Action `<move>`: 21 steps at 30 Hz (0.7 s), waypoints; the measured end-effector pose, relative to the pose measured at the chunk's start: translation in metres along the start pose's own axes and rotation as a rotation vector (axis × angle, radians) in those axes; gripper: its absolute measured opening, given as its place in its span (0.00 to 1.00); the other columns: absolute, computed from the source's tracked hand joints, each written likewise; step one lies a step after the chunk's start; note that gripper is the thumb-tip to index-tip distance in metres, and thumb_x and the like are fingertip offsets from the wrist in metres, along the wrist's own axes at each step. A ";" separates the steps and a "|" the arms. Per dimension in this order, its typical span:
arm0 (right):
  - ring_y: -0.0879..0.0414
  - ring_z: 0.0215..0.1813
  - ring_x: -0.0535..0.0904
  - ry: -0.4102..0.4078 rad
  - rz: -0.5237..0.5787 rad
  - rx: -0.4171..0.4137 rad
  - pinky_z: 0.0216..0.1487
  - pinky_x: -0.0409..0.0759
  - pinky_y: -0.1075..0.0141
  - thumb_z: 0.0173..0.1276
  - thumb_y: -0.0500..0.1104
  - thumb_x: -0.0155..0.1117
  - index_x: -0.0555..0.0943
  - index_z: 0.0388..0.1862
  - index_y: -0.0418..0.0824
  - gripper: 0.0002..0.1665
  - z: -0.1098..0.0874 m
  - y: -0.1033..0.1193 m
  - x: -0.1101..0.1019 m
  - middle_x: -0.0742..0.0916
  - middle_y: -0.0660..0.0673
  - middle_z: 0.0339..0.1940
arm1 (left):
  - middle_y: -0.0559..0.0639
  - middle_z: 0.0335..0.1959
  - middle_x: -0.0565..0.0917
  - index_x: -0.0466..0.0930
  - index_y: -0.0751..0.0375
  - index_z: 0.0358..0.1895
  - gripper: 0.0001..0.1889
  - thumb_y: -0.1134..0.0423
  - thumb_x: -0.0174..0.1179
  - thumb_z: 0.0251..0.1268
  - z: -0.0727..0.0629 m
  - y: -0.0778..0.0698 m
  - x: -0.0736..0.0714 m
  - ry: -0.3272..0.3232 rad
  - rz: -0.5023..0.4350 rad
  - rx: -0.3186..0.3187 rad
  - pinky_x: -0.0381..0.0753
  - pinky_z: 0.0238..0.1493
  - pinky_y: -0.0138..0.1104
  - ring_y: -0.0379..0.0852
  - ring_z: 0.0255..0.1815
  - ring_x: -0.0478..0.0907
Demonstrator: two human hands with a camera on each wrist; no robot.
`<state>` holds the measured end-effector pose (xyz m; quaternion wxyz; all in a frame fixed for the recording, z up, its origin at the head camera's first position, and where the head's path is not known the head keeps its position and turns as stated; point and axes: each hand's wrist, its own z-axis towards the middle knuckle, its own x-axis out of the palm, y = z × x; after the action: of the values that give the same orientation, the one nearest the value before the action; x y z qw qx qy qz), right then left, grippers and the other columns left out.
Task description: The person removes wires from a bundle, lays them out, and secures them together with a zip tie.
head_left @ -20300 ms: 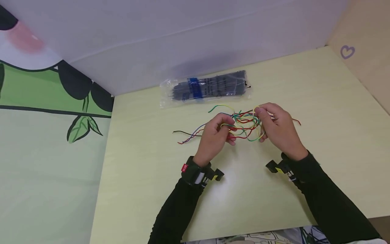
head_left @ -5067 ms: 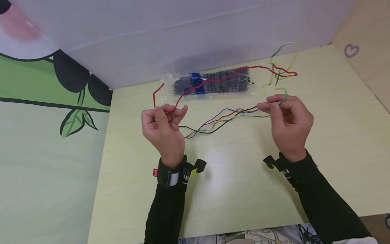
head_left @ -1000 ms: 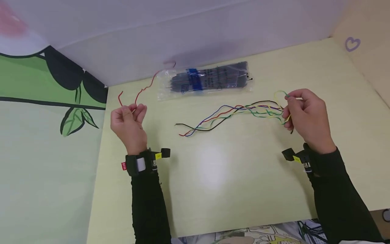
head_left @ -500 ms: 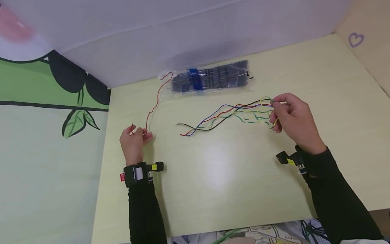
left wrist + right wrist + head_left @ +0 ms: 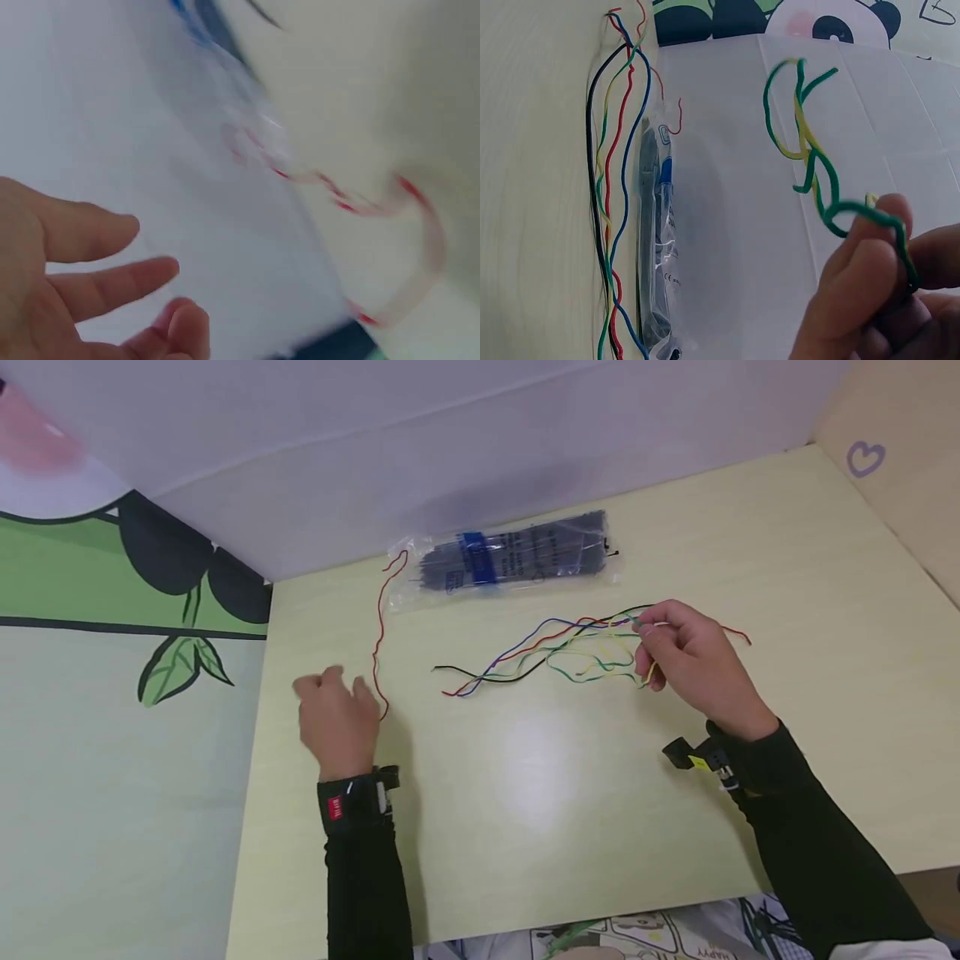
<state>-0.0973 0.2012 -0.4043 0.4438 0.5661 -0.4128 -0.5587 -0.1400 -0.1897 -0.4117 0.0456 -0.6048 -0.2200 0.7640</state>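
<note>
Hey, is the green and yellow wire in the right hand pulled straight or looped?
Looped. In the right wrist view, the green and yellow wire bends back and crosses itself beyond the fingers pinching it.

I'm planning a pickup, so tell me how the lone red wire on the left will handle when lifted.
The red wire probably weighs little, being so thin. It likely bends easily yet holds some shape, judging by its kinks and hooked far end. Those curves should discourage rolling.

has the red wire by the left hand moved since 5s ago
Yes, leftward: in the head view, the red wire crossed the bag; now it lies by its left end.
</note>
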 end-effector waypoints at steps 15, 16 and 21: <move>0.51 0.27 0.80 0.105 0.052 -0.179 0.34 0.80 0.67 0.78 0.39 0.49 0.75 0.47 0.39 0.07 -0.002 0.001 0.008 0.79 0.43 0.22 | 0.43 0.33 0.85 0.82 0.51 0.58 0.15 0.64 0.59 0.70 -0.042 -0.143 0.029 0.547 -0.333 0.925 0.76 0.37 0.29 0.36 0.31 0.76; 0.50 0.26 0.80 0.105 0.071 -0.182 0.33 0.80 0.66 0.78 0.39 0.49 0.75 0.47 0.39 0.07 -0.002 0.001 0.008 0.78 0.42 0.22 | 0.43 0.29 0.83 0.82 0.52 0.59 0.16 0.65 0.59 0.70 -0.042 -0.141 0.031 0.508 -0.346 0.930 0.74 0.35 0.29 0.37 0.29 0.74; 0.52 0.18 0.67 0.103 0.088 -0.182 0.23 0.67 0.63 0.78 0.40 0.49 0.75 0.45 0.38 0.08 -0.004 0.002 0.004 0.69 0.47 0.15 | 0.46 0.19 0.71 0.80 0.55 0.61 0.22 0.71 0.50 0.67 -0.044 -0.132 0.040 0.259 -0.352 0.862 0.64 0.28 0.31 0.41 0.25 0.66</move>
<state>-0.0928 0.1966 -0.4035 0.5382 0.5328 -0.3614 -0.5440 -0.1354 -0.0455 -0.4037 0.4478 -0.5747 0.0252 0.6845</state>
